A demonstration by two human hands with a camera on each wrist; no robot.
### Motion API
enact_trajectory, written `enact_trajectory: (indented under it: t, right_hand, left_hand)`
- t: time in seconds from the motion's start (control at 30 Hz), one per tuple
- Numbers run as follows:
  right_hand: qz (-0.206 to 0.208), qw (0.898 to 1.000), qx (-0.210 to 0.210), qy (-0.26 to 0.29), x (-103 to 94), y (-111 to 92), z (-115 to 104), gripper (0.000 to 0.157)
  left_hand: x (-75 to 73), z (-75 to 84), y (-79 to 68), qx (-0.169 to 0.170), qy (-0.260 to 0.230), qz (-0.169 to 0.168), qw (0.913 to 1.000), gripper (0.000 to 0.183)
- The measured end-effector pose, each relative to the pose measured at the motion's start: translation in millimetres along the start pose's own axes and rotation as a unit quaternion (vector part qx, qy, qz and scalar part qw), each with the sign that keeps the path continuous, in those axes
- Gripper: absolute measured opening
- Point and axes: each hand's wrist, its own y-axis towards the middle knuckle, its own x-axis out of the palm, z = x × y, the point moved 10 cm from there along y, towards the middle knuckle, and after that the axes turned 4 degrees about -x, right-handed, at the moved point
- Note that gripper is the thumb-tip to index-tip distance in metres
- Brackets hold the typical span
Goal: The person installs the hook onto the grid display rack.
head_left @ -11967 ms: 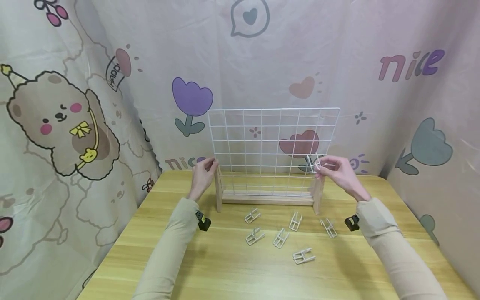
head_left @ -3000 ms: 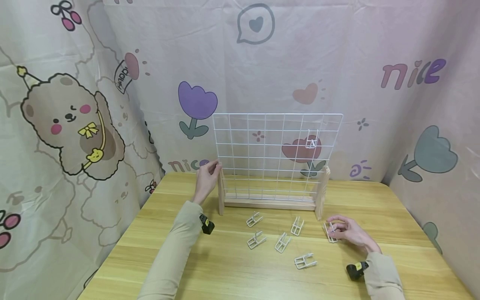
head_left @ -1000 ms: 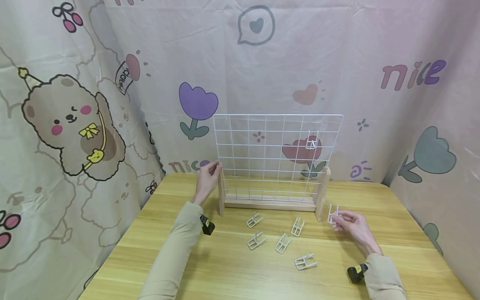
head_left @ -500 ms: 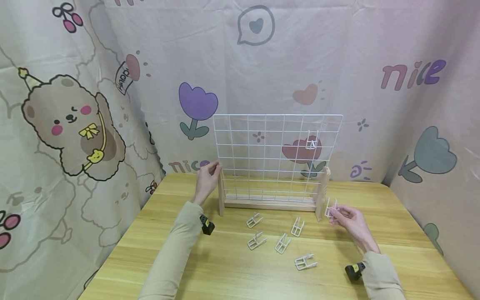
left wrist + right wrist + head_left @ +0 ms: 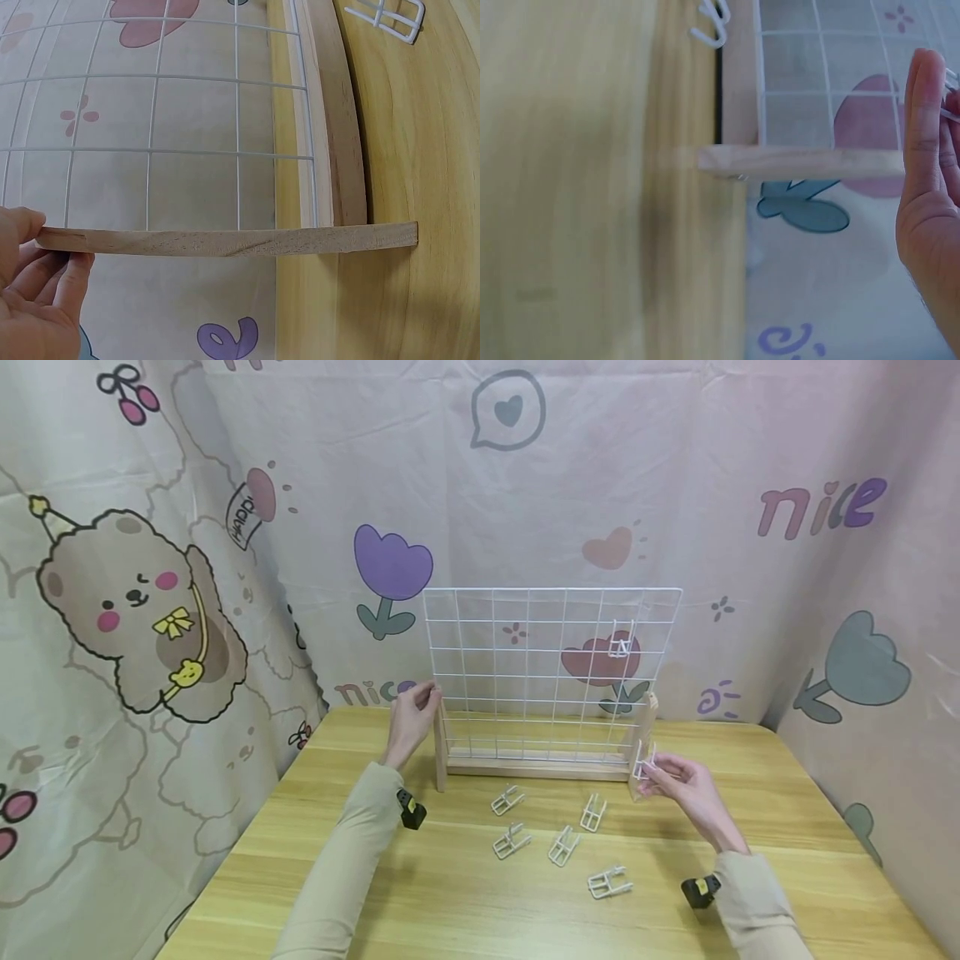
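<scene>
My left hand [image 5: 412,714] pinches the top of the left wooden post [image 5: 225,241] of a stand; in the left wrist view the thumb lies on one side and fingers on the other. A white wire grid panel [image 5: 525,588] rises from that stand. My right hand [image 5: 686,785] holds a white double-prong wire hook [image 5: 641,768], prongs up, in front of the right post [image 5: 802,161]. In the right wrist view the held hook is mostly hidden behind the fingers at the right edge. Another white hook [image 5: 620,649] hangs on the grid's upper right.
Several loose white hooks lie on the wooden table [image 5: 450,893] before the stand, among them a hook [image 5: 508,800] at the back left and a hook [image 5: 609,883] nearest the front. The stand's base bar [image 5: 538,771] runs between the posts. A patterned curtain [image 5: 300,568] hangs behind.
Over the earlier frames, a hook came to hang on the grid. My right hand then picked up the rightmost hook from the table, raising it leftward to the right post. The left hand stayed put.
</scene>
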Motion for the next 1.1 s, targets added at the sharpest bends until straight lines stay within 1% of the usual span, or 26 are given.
enact_trajectory:
  t: [0.13,0.23,0.37,0.5,0.7,1.1]
  right_hand:
    - [-0.015,1.000,-0.009,-0.001,9.5,5,-10,0.018]
    - [-0.017,1.000,-0.018,-0.003,14.2,10,-17,0.023]
    - [-0.012,1.000,-0.029,0.002,18.9,17,-24,0.018]
    - [-0.007,1.000,-0.029,0.004,24.5,22,-30,0.014]
    - [-0.005,0.998,-0.051,0.037,33.4,31,-45,0.010]
    - [0.014,0.995,-0.083,0.058,46.2,53,-74,0.012]
  left_hand:
    - [0.2,-0.1,-0.3,0.001,-0.004,0.001,1.0000,0.036]
    - [1.2,-1.3,-0.3,0.002,-0.010,0.000,1.0000,0.036]
    - [2.3,-1.8,-0.6,0.002,-0.018,-0.002,0.9998,0.037]
    - [1.8,0.0,-0.9,0.010,-0.021,0.002,0.9997,0.037]
    - [1.3,0.9,-1.0,0.014,-0.011,0.008,0.9998,0.037]
    - [1.6,0.4,-2.2,0.005,-0.013,0.002,0.9999,0.038]
